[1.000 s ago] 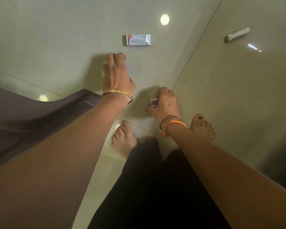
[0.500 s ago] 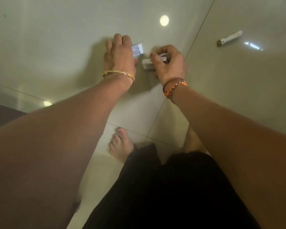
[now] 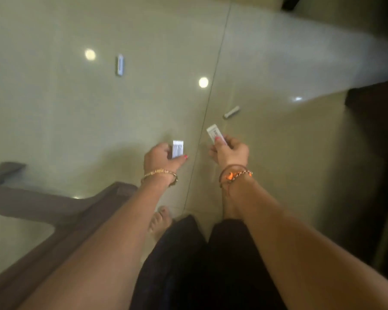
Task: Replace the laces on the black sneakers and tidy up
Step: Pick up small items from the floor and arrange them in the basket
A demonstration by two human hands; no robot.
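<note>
My left hand (image 3: pixel 160 158) grips a small white packet (image 3: pixel 177 148) with print on it, held upright above the glossy tiled floor. My right hand (image 3: pixel 230 151) pinches a second small white packet (image 3: pixel 215 133), which sticks out up and to the left of the fingers. Two more small white packets lie on the floor: one packet (image 3: pixel 119 64) far ahead to the left, another packet (image 3: pixel 231 112) just beyond my right hand. No sneakers or laces are in view.
A dark brown furniture edge (image 3: pixel 61 218) runs along the lower left. Dark furniture (image 3: pixel 374 113) stands at the right edge. My bare feet (image 3: pixel 159 222) and black trousers are below the hands. Ceiling lights reflect off the floor tiles.
Both hands have lifted off the floor, each holding a packet picked up there. The view has swung, so the other floor packets sit elsewhere in frame.
</note>
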